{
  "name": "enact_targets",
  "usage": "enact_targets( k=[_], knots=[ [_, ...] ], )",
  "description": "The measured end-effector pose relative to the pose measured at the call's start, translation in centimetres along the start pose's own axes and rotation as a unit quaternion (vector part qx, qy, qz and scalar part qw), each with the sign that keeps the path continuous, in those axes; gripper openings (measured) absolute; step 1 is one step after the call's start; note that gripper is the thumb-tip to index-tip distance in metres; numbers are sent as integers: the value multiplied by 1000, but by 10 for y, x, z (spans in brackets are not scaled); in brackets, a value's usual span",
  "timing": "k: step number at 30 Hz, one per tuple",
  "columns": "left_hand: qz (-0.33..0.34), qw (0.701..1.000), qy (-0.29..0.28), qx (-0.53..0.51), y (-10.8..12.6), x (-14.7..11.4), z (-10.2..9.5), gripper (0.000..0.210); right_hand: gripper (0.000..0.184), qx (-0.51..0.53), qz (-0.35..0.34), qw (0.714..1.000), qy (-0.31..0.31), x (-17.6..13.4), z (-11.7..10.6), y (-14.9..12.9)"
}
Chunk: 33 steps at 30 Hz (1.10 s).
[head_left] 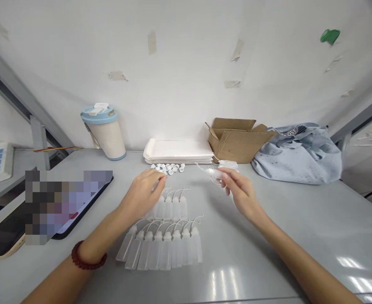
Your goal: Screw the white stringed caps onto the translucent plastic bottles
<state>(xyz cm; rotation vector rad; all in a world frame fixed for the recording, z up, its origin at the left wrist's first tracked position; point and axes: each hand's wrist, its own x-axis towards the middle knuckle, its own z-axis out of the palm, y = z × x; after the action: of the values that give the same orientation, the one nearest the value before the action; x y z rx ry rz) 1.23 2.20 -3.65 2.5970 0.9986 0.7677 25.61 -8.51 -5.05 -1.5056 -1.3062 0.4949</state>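
Note:
My right hand (243, 190) pinches a small translucent plastic bottle (215, 172) by its body, its thin white tube pointing left. Above the left side of the bottle rows is my left hand (145, 189), fingers drawn together beside a heap of small white caps (170, 171); whatever sits between its fingertips is hidden. Below it lies a front row of several translucent bottles (158, 252) with bent thin tubes. A shorter back row of similar bottles (175, 209) is partly covered by the left hand. Behind my right hand lie a few more bottles (228, 164).
A stack of white trays (179, 150) rests against the wall beside an open cardboard box (241, 145). Grey-blue cloth (300, 156) lies at the right. On the left are a lidded cup (106, 135), a tablet (87, 207) with a blurred screen and a phone (5, 232).

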Motion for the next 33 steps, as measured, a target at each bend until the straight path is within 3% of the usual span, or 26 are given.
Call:
enact_targets(
  k=[3,5,11,18,33],
  knots=[
    [-11,997,-45,61,-30,7,0,32,36,-105,-25,992,64,15,-13,16],
    [-31,996,-32,79,-48,9,4,34,36,-174,-33,979,100,23,-20,26],
    [-33,995,-24,91,-80,12,17,41,33,-222,-35,966,128,37,-34,51],
    [-21,997,-40,66,-88,12,26,43,28,-260,-73,958,101,42,-41,62],
    [-91,992,-79,-22,-72,13,14,49,13,-303,-123,944,49,39,-48,52]
  ],
)
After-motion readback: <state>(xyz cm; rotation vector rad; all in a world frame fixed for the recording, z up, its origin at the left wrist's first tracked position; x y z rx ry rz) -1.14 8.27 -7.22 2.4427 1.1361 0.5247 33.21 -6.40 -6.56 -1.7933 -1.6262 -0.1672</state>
